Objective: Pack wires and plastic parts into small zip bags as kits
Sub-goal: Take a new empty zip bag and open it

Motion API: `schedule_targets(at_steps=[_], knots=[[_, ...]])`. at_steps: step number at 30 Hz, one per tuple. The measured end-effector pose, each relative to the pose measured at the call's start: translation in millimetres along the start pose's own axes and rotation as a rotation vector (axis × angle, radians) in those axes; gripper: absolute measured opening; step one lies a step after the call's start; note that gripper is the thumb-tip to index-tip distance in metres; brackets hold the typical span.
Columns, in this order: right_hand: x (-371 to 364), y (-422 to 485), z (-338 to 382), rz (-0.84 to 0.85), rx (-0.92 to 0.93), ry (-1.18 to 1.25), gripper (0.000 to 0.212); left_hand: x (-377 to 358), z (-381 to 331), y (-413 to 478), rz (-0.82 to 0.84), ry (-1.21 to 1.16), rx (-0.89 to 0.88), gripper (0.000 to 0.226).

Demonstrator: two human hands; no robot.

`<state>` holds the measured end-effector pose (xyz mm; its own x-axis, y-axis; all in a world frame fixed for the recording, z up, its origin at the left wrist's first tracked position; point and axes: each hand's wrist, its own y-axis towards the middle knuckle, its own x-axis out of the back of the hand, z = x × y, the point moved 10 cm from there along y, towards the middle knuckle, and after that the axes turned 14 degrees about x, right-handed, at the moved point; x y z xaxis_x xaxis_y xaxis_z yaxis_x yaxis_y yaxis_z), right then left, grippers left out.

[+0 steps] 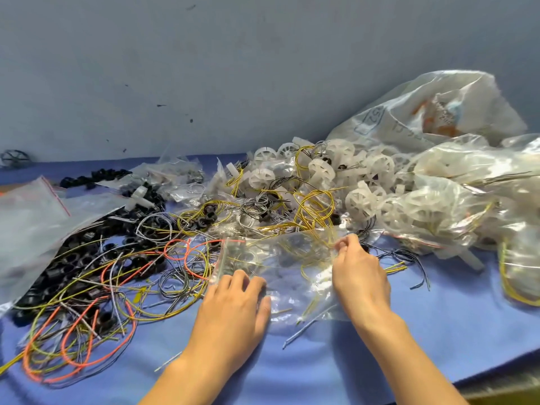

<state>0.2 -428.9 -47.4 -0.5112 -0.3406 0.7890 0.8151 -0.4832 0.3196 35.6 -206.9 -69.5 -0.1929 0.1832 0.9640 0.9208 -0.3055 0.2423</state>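
Observation:
A clear zip bag (pixel 280 258) with a red strip at its left edge lies on the blue cloth in front of me, yellow wires showing through it. My left hand (pixel 233 305) rests on the bag's near left part, fingers bent over the plastic. My right hand (pixel 361 273) pinches the bag's far right edge with thumb and forefinger. Loose orange, yellow and grey wires (pixel 96 311) sprawl to the left over black plastic rings (pixel 73 264). White plastic wheels (pixel 321 168) are heaped behind the bag.
Large clear bags (pixel 455 200) of white wheels fill the right side. A big zip bag (pixel 29 229) lies at far left. A grey wall stands behind the table. Bare blue cloth (pixel 438 331) shows at the near right, ending at the table edge.

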Motion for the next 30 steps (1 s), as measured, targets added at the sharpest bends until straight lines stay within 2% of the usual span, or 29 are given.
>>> schedule_targets(at_steps=[4,7,10,12,14,16,17,19,22,30], knots=[[12.0,3.0,-3.1,-0.029,0.092,-0.054,0.035,-0.7,2.9,4.9,0.018,0.012,0.017,0.032],[15.2,6.5,-16.0,0.019,0.09,-0.079,0.035,10.7,-5.2,1.9,-0.027,-0.029,-0.041,0.035],[19.6,7.5,-28.0,0.084,0.074,-0.165,0.03,33.7,-17.9,-0.7,-0.141,-0.164,-0.112,0.036],[31.1,7.4,-27.1,0.039,0.075,-0.275,0.032,37.6,-26.2,1.9,-0.15,-0.253,-0.128,0.036],[45.8,1.8,1.4,-0.15,0.208,-0.32,0.044,27.9,-33.5,7.3,-0.089,-0.29,-0.112,0.04],[42.0,-11.4,51.9,-0.237,0.484,-0.158,0.042,6.9,-38.3,11.6,0.001,-0.275,-0.09,0.048],[27.4,-17.0,70.8,-0.172,0.598,-0.071,0.042,-5.1,-40.1,12.3,0.048,-0.24,-0.087,0.052],[-17.9,-27.5,84.6,0.091,0.695,-0.069,0.044,-25.6,-39.3,11.9,0.117,-0.121,-0.087,0.057],[-61.5,-28.1,47.2,0.365,0.614,-0.179,0.051,-35.0,-26.1,12.3,0.143,-0.068,-0.053,0.061],[-49.9,-8.7,-23.0,0.399,0.379,-0.25,0.06,-35.5,2.1,9.5,0.173,-0.085,-0.007,0.062]])
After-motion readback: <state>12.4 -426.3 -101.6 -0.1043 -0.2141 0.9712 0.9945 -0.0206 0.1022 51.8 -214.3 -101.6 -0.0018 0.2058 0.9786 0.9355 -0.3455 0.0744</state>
